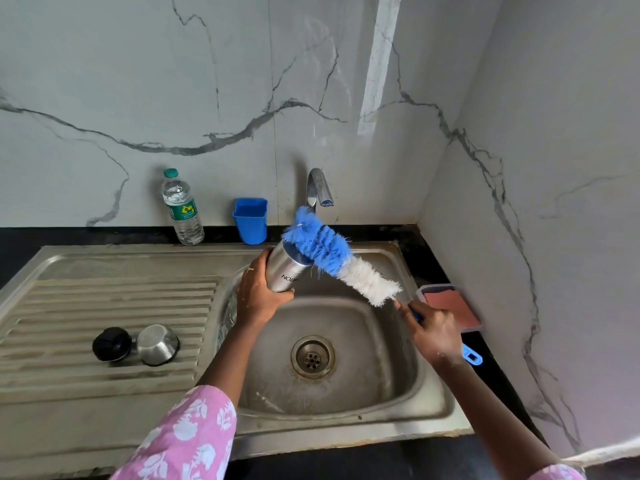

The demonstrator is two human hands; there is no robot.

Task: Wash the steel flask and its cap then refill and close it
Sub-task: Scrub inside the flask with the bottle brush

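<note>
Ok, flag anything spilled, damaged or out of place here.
Nothing spilled or broken. Only the steel cap lies tipped on its side beside the black stopper on the drainboard, and the sink basin looks stained.

The steel flask (285, 271), plain silver with dark lettering upside down on its side, is held tilted above the back-left corner of the sink basin (363, 341). Its neck points up and away, and the left hand (258, 296) wraps its base. Blue bristles of a brush (322, 244) hide its mouth. Left of the basin, the black cap (111, 344) and the steel cup lid (157, 344) lie just beside each other.
</note>
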